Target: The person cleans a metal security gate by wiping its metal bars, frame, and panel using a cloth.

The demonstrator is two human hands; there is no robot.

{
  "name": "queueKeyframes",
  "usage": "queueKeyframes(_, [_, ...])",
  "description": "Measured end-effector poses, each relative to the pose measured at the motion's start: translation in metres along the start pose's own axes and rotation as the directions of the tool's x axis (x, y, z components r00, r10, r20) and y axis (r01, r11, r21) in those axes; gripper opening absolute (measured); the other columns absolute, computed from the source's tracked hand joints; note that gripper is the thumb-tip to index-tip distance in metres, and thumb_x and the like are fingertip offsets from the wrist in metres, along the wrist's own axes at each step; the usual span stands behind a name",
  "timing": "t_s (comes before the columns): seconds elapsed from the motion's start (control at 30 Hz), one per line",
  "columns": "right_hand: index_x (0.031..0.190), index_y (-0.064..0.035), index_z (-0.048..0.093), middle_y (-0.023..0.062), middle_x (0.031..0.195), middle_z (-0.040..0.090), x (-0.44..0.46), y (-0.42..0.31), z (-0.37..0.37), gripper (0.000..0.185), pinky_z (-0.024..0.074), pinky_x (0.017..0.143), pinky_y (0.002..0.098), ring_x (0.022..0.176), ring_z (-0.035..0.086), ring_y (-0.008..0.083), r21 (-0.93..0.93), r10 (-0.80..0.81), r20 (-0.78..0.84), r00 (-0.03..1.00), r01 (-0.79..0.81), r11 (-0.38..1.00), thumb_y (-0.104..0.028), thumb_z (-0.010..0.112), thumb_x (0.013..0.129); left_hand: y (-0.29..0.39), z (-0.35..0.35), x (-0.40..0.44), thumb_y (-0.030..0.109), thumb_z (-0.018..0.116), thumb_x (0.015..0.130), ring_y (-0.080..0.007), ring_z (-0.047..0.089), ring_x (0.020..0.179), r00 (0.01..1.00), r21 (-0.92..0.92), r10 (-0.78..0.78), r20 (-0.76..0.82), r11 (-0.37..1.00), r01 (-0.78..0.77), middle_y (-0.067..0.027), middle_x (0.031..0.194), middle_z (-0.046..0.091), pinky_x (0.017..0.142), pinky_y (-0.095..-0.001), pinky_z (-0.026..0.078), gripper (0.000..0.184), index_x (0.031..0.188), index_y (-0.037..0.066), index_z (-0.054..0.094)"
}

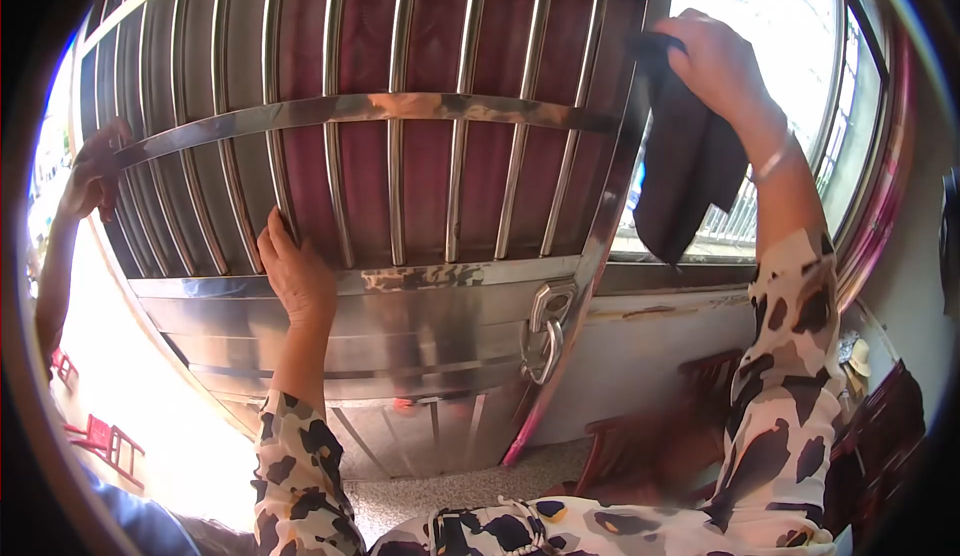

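Note:
A metal door (430,321) with upright bars and a dark red backing fills the middle of the view. My left hand (298,274) rests on one of the bars, just above the door's lower panel, its fingers touching the metal. High on the right, my right hand (708,61) is closed on a dark cloth (685,161), which hangs down in front of the bright window beside the door's edge. A looped metal handle (545,336) sits low on the door's right side.
Another person's hand (98,171) is at the door's left edge. Red stools (105,446) stand outside at lower left. A dark wooden chair (610,456) is below the window (790,106). A light hat (858,357) is at far right.

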State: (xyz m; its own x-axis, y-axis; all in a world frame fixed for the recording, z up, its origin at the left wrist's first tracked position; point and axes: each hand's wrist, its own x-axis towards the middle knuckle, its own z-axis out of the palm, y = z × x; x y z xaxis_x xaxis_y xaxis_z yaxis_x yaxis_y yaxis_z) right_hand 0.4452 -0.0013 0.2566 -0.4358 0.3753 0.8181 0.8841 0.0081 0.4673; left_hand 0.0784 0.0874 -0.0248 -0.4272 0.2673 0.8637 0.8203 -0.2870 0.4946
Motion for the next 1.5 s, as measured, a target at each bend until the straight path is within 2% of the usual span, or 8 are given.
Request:
queueKeyframes(0.23, [0.078, -0.012, 0.068, 0.0071, 0.097, 0.054, 0.039, -0.021, 0.034, 0.011, 0.0515, 0.072, 0.0341, 0.091, 0.056, 0.0236, -0.294, -0.094, -0.229, 0.969, 0.024, 0.956, -0.011, 0.057, 0.077, -0.002, -0.005, 0.001, -0.005, 0.056, 0.076, -0.0358, 0.048, 0.105, 0.999, -0.042, 0.03, 0.019, 0.999, -0.029, -0.0183, 0.115, 0.046, 0.087, -0.0412, 0.042, 0.057, 0.129, 0.003, 0.037])
queueKeyframes(0.33, [0.075, -0.009, 0.067, 0.0087, 0.095, 0.054, 0.032, -0.03, 0.039, 0.007, 0.051, 0.072, 0.0352, 0.091, 0.056, 0.025, -0.403, -0.057, 0.018, 0.998, 0.06, 0.913, -0.008, 0.06, 0.073, -0.006, -0.006, 0.001, -0.005, 0.055, 0.077, -0.036, 0.048, 0.105, 0.998, -0.08, 0.059, 0.021, 0.995, -0.057, -0.0182, 0.115, 0.046, 0.088, -0.0414, 0.041, 0.056, 0.129, 0.004, 0.037])
queueKeyframes(0.77, [0.078, -0.006, 0.067, 0.0096, 0.089, 0.055, -0.009, -0.049, 0.041, 0.011, 0.0498, 0.074, 0.0373, 0.086, 0.057, 0.0265, -0.127, -0.067, 0.371, 0.926, 0.122, 0.984, -0.006, 0.058, 0.072, -0.005, -0.003, -0.001, -0.004, 0.055, 0.078, -0.0354, 0.05, 0.103, 0.996, -0.062, 0.082, -0.025, 0.995, -0.083, -0.0186, 0.114, 0.048, 0.085, -0.0407, 0.043, 0.055, 0.13, 0.003, 0.037])
queueKeyframes(0.9, [0.075, -0.0078, 0.064, 0.0143, 0.08, 0.053, -0.003, -0.012, 0.036, 0.016, 0.0466, 0.071, 0.0389, 0.079, 0.055, 0.0308, 0.241, -0.002, 0.307, 0.952, -0.076, 0.967, 0.001, 0.052, 0.068, -0.001, -0.002, -0.002, -0.004, 0.055, 0.078, -0.035, 0.05, 0.102, 0.997, -0.027, 0.062, -0.048, 0.998, -0.063, -0.0185, 0.114, 0.048, 0.083, -0.0405, 0.044, 0.055, 0.13, 0.003, 0.037])
queueKeyframes(1.0, [0.084, -0.0091, 0.067, 0.0135, 0.089, 0.055, 0.014, -0.009, 0.012, 0.014, 0.0486, 0.073, 0.0387, 0.081, 0.058, 0.0301, 0.066, 0.158, -0.236, 0.959, -0.146, 0.987, -0.01, 0.056, 0.076, 0.001, -0.002, 0.0, -0.003, 0.055, 0.08, -0.035, 0.051, 0.102, 0.998, -0.001, 0.053, -0.042, 0.999, -0.053, -0.0184, 0.113, 0.048, 0.082, -0.0406, 0.045, 0.055, 0.13, 0.003, 0.036])
queueKeyframes(1.17, [0.095, -0.0054, 0.066, 0.0177, 0.099, 0.055, 0.051, -0.004, 0.05, 0.02, 0.0479, 0.076, 0.0402, 0.086, 0.059, 0.0334, 0.061, 0.17, -0.144, 0.975, -0.162, 0.985, -0.019, 0.059, 0.082, 0.0, -0.005, -0.001, -0.003, 0.054, 0.08, -0.0357, 0.051, 0.102, 0.999, -0.053, 0.041, 0.006, 0.998, -0.04, -0.0191, 0.114, 0.047, 0.082, -0.0403, 0.045, 0.053, 0.13, 0.003, 0.037])
queueKeyframes(1.37, [0.083, -0.0015, 0.067, 0.0217, 0.081, 0.061, 0.073, -0.028, 0.08, 0.018, 0.0471, 0.074, 0.0417, 0.082, 0.061, 0.035, 0.573, 0.626, -0.374, 0.684, -0.36, 0.736, -0.018, 0.061, 0.079, 0.001, -0.003, -0.002, -0.007, 0.055, 0.077, -0.0368, 0.049, 0.103, 1.0, -0.034, 0.024, 0.007, 0.999, -0.024, -0.0198, 0.114, 0.046, 0.085, -0.0415, 0.044, 0.059, 0.131, 0.003, 0.035])
queueKeyframes(1.5, [0.078, 0.0021, 0.065, 0.0213, 0.07, 0.061, 0.061, -0.021, 0.06, 0.017, 0.0477, 0.071, 0.0403, 0.074, 0.063, 0.0333, 0.524, 0.491, -0.138, 0.86, -0.357, 0.773, -0.015, 0.063, 0.076, 0.0, -0.006, -0.002, -0.008, 0.056, 0.075, -0.037, 0.048, 0.104, 0.999, -0.058, 0.028, 0.032, 0.998, -0.026, -0.02, 0.114, 0.045, 0.086, -0.0416, 0.043, 0.062, 0.131, 0.003, 0.033])
